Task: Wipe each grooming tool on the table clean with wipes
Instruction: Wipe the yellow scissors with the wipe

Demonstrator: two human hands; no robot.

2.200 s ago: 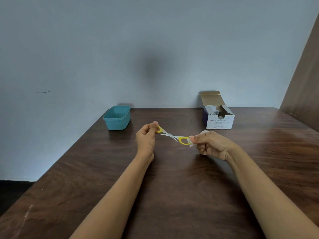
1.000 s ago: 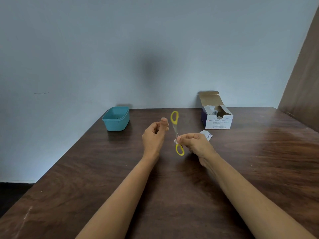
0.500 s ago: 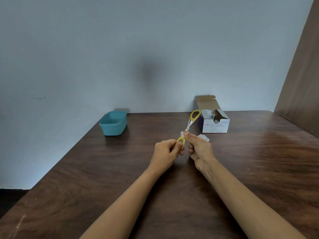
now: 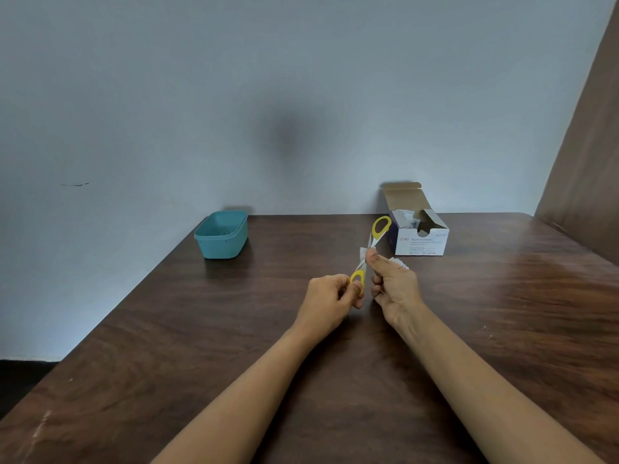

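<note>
Small scissors with yellow handle loops (image 4: 381,227) are held up above the middle of the dark wooden table (image 4: 234,346), one loop high and the other low. My left hand (image 4: 330,301) pinches the lower yellow loop. My right hand (image 4: 393,284) pinches a small white wipe (image 4: 363,253) around the metal part between the loops. A bit of white wrapper (image 4: 400,262) shows behind my right hand.
An open white box of alcohol swabs (image 4: 420,234) stands at the back right by the wall. A teal plastic tub (image 4: 222,234) sits at the back left. A brown panel (image 4: 586,155) rises at the right edge.
The scissors swung from lying sideways between my hands to standing nearly upright. My left hand let go of one loop and took hold of the lower one. My right hand kept the wipe on them.
</note>
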